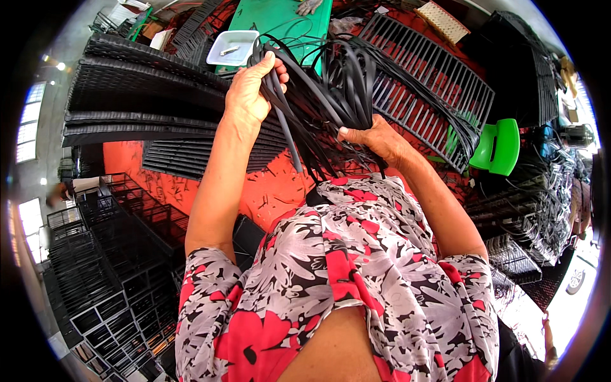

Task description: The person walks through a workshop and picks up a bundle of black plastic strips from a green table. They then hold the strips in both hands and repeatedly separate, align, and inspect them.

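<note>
A looped bundle of flat black plastic strips [353, 79] spans the space between my two hands, with loose ends dangling toward my lap. My left hand [253, 86] is closed around one part of the strips, its thumb pressed on top. Lower down and to the right, my right hand [377, 140] grips the bundle, its thumb pointing left across it. Most of the right fingers are hidden behind the strips. Just beyond my left hand, a white plastic tub [233, 48] with a small pale object inside rests at the edge of a green table [280, 19].
Black woven panels [146, 89] are stacked at the left. A slatted metal frame [426, 83] with strips draped over it leans at the right, beside a green chair [498, 146]. Black wire frames [121, 267] fill the lower left. Scraps litter the red floor [267, 194].
</note>
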